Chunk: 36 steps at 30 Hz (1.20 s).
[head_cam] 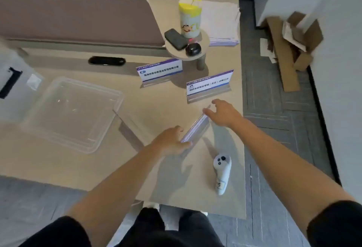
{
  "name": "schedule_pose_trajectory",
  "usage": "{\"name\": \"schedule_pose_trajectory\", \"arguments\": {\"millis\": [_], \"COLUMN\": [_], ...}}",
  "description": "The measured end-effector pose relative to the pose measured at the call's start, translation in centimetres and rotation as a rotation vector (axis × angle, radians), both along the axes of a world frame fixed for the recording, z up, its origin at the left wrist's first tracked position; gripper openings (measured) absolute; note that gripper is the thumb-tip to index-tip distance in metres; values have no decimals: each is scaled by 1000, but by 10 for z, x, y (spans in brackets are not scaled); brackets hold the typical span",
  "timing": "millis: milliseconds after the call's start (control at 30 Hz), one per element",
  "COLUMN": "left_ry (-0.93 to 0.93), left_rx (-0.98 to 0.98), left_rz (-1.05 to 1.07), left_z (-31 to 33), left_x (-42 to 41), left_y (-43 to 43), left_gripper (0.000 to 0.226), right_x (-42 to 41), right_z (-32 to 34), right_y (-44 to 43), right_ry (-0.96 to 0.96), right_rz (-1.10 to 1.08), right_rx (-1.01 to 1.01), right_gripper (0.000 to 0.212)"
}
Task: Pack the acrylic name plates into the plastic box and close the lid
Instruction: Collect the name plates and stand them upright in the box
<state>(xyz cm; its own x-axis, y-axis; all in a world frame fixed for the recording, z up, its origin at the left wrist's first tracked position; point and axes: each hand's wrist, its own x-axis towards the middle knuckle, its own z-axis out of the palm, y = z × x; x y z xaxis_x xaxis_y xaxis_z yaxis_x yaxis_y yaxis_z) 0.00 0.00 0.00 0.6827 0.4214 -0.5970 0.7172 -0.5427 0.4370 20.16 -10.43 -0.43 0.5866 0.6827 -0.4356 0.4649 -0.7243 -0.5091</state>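
Observation:
A clear plastic box lies on the left of the desk, and nothing shows inside it. Two acrylic name plates stand upright further back: one near the middle, another to its right. A third name plate sits tilted between my hands. My left hand grips its near end. My right hand touches its far end with the fingers spread. No separate lid is distinguishable.
A white handheld controller lies near the desk's right edge. A small round stand holds a phone, a black case and a yellow-lidded tumbler. Papers lie behind it. Cardboard scraps lie on the floor.

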Motion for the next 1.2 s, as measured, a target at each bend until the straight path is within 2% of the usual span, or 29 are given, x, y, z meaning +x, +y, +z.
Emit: {"name": "schedule_pose_trajectory", "arguments": {"millis": [67, 133, 267, 500, 667, 733, 800, 867, 967, 1033, 1100, 1133, 1200], "left_ry": [38, 62, 0, -46, -148, -208, -267, -316, -379, -428, -440, -454, -528], "left_rx": [20, 43, 174, 243, 253, 235, 226, 228, 221, 221, 209, 206, 164], "left_rz": [23, 48, 85, 86, 110, 146, 163, 150, 151, 159, 161, 152, 144], "left_z": [-9, -20, -35, -30, 8, 23, 38, 55, 77, 86, 96, 102, 117], "left_x": [2, 0, 0, -2, -4, -9, -15, -25, -53, -79, -109, -126, -163], "left_y": [-10, -20, -30, -33, -25, -17, -8, 1, 11, 20, 32, 39, 51], "left_gripper": [67, 51, 27, 24, 16, 19, 23, 27, 31, 25, 19, 24, 50], "right_x": [-3, -7, -11, -20, -24, -29, -38, -50, -76, -101, -128, -144, -176], "right_z": [-5, -12, -19, -25, 3, 24, 42, 60, 83, 100, 117, 126, 144], "right_y": [3, 3, 4, 0, 10, 20, 33, 45, 63, 77, 92, 100, 116], "right_ry": [69, 147, 255, 375, 277, 320, 455, 562, 540, 490, 482, 484, 469], "right_rz": [20, 14, -56, -158, -228, -288, -373, -419, -398, -366, -330, -312, -264], "right_rx": [-21, -22, 36, 169, 365, 443, 521, 555, 602, 656, 671, 670, 690], "right_gripper": [79, 77, 70, 55, 51, 63, 75, 71, 60, 46, 54, 63, 56]}}
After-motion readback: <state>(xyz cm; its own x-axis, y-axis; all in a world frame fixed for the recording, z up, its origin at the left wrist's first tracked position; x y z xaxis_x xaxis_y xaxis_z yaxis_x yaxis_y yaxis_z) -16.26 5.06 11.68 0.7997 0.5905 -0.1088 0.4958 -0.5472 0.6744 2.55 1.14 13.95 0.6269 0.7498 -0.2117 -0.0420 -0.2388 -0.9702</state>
